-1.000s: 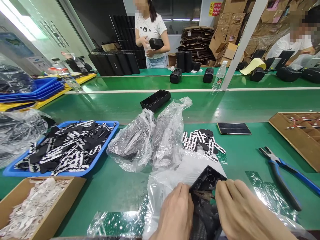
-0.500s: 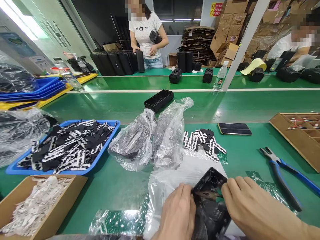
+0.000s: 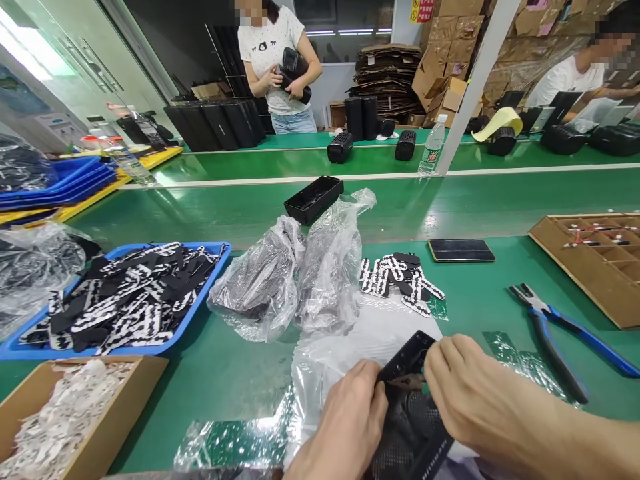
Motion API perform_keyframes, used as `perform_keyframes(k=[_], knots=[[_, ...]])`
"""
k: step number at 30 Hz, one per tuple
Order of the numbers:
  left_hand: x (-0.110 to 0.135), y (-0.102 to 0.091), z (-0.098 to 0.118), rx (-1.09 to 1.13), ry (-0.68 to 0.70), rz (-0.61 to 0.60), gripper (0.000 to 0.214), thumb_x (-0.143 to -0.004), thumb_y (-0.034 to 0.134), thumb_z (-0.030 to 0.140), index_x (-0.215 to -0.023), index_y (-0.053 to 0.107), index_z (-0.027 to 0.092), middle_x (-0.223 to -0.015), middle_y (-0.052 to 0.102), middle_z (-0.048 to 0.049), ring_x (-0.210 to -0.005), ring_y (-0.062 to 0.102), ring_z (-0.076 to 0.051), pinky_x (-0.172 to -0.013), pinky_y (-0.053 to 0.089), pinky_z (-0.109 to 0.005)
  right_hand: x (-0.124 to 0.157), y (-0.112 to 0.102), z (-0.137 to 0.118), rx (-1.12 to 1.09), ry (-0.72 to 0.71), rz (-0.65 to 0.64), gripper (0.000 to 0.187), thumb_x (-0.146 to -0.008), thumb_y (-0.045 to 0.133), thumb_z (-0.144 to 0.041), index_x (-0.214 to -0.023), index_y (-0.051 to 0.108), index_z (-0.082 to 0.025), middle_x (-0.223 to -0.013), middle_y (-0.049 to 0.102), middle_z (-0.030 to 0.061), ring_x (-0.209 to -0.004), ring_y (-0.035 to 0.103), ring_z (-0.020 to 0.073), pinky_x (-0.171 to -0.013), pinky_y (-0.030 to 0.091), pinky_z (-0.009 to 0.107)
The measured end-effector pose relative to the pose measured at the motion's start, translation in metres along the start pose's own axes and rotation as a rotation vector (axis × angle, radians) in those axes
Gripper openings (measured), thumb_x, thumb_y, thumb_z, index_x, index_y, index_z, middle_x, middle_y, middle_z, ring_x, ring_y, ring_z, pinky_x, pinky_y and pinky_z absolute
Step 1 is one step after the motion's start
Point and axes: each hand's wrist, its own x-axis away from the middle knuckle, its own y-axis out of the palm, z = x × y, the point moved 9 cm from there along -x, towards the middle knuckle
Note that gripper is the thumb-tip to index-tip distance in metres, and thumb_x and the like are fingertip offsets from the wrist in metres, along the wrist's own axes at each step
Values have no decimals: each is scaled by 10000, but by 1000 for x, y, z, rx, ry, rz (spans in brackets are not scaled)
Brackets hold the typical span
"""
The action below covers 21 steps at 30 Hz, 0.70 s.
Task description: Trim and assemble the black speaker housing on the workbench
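A black plastic speaker housing [image 3: 406, 420] with a mesh grille is held tilted, close to me. My left hand [image 3: 347, 410] is closed around its left edge. Over its right side is my right hand [image 3: 463, 380], fingers wrapped around pliers whose brownish metal jaws [image 3: 407, 382] point left into the housing; their handles are mostly hidden in the hand. Beneath lies a white plastic sheet [image 3: 320, 373]. Just beyond it are black and white foam strips [image 3: 385, 277] in a small pile. Blue-handled pliers [image 3: 555, 327] rest to the right.
Two plastic-bagged dark parts [image 3: 260, 287] sit mid-table, with an open black case [image 3: 314, 200] behind. At left are a blue tray [image 3: 223, 267] of strips and a cardboard box [image 3: 125, 400] of white pieces. A phone-like slab [image 3: 461, 250] and divided box [image 3: 575, 267] lie right. Two people work beyond.
The housing has tipped, so its lettered side edge now shows, and both hands have turned with it. Across the table, a person has lifted a black box against their body. My view has shifted slightly.
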Motion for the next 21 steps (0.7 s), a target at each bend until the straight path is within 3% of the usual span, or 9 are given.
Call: perform_keyframes(k=[4,9,13,17,19,21], knots=[[-3,1,-8,5,-28,-1,191,-1024,388,141,-898,512,214,-968,618,-37,-892,588,-213,-787,376,-358,-3,6,-4,110,-122,-53,143,-742,642,-311,-634,667,-220,-601,506,107,-559,434,265,-516,278,419],[0,3,-18,97,-50,-59,132,-1046,400,264,-984,514,242,-984,608,-6,-933,594,-196,-820,406,-328,3,0,15,22,-104,109,91,-731,645,-191,-642,640,-212,-619,485,81,-555,441,247,-509,252,393],[-1,5,-19,121,-12,-57,132,-1050,388,286,-986,496,246,-1030,601,-3,-988,590,-197,-847,394,-339,14,-3,21,-66,-148,179,112,-782,642,-209,-671,633,-215,-642,467,61,-562,430,245,-514,264,401],[-5,7,-17,82,-4,-31,139,-1029,376,240,-924,466,228,-997,595,-30,-956,580,-218,-842,388,-364,6,0,39,-59,-56,127,103,-636,730,-157,-614,642,-206,-621,503,72,-564,464,255,-504,275,396],[-3,3,-17,84,-28,-14,154,-1035,362,265,-936,474,227,-988,598,-40,-930,579,-224,-827,392,-372,2,-3,50,-156,-38,113,186,-577,812,-139,-593,639,-205,-605,542,52,-555,516,247,-506,318,394],[3,-4,-15,127,-33,10,188,-1053,358,326,-988,509,236,-1011,605,-38,-924,587,-221,-828,411,-368,6,-6,66,-389,27,75,217,-673,867,-218,-640,653,-220,-623,599,16,-572,593,229,-532,394,378]])
